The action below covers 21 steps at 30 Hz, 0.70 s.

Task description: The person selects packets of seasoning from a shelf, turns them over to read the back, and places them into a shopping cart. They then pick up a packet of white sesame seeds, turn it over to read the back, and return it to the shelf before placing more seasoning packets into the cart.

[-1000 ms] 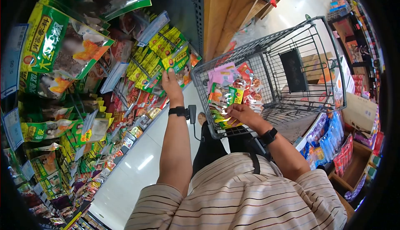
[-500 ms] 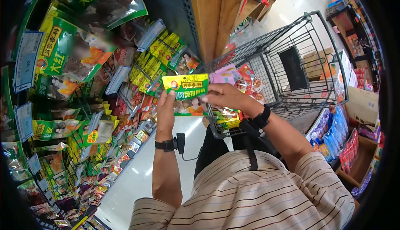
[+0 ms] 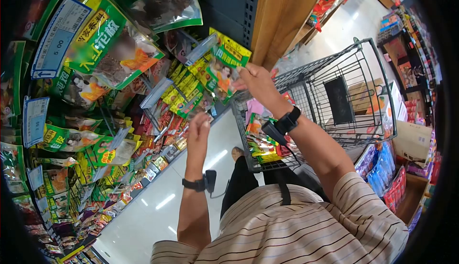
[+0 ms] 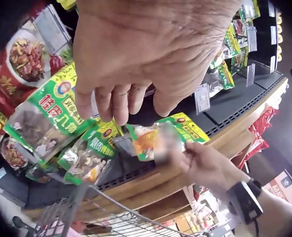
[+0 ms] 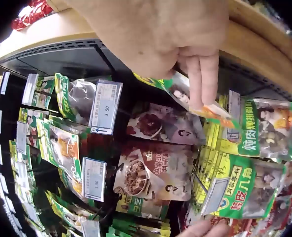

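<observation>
The green-and-yellow seasoning packet [image 3: 224, 70] is up in the air at the front of the display rack [image 3: 158, 101], just beside the rows of hanging packets [image 3: 184, 89] with the same green and yellow print. The right hand [image 3: 256, 84] has it pinched by its right edge, thumb and fingers closed in a firm grip on the film; the left wrist view shows the packet [image 4: 158, 140] tilted and blurred, sticking out of that hand [image 4: 205, 165] towards the rack.

The left hand [image 3: 198, 130] is raised lower down, below the packet and apart from it, close to the hanging goods. Its grip is slack: the fingers [image 4: 118, 101] hang loose and hold nothing.

White price tags [image 3: 57, 37] hang among larger green bags [image 3: 112, 44] higher on the rack. To the right stands a wire shopping cart [image 3: 368, 53] with several colourful packets [image 3: 260, 142] piled at its near end. A wooden post [image 3: 282, 10] rises behind the right hand, and pale shiny floor [image 3: 153, 206] runs beneath.
</observation>
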### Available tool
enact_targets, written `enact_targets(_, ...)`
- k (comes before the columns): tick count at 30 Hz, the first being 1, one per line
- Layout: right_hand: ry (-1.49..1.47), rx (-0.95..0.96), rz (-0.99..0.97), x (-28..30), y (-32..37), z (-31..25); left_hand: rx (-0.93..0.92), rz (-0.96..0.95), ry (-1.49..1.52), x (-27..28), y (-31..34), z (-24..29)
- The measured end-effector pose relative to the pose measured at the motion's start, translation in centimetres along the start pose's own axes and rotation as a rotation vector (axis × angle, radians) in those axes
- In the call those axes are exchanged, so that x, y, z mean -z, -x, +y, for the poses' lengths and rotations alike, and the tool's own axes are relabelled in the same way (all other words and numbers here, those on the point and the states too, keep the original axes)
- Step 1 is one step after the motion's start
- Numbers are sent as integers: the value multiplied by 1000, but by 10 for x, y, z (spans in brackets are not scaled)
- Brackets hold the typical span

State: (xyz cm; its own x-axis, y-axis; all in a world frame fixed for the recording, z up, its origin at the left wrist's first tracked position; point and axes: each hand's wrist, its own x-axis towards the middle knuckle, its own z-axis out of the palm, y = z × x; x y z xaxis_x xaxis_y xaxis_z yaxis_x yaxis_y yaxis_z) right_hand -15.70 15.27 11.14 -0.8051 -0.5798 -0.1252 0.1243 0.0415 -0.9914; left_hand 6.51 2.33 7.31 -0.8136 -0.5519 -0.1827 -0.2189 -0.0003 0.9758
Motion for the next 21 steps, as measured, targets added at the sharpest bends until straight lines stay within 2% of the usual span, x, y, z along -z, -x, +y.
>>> enact_targets(2,-1,87,45,-10,-19,8,12,8,-11,4,17,-12)
enact_targets(5,-55,121,109,-29,-41,14,58,17,-9,11,36,-23)
enact_targets(8,-27,80,118,-43,-63,23,95,16,-14,16,43,-24)
enact_targets(13,93,274,276,-58,-104,56,112,15,-3,21,45,-17)
enact_targets(15,73,293,293,-60,-106,60,115,11,5,20,45,-13)
enact_targets(17,0,234,232,-60,-97,37,99,2,16,19,41,-7)
enact_targets(21,169,307,293,-57,-92,38,63,-15,38,11,19,12)
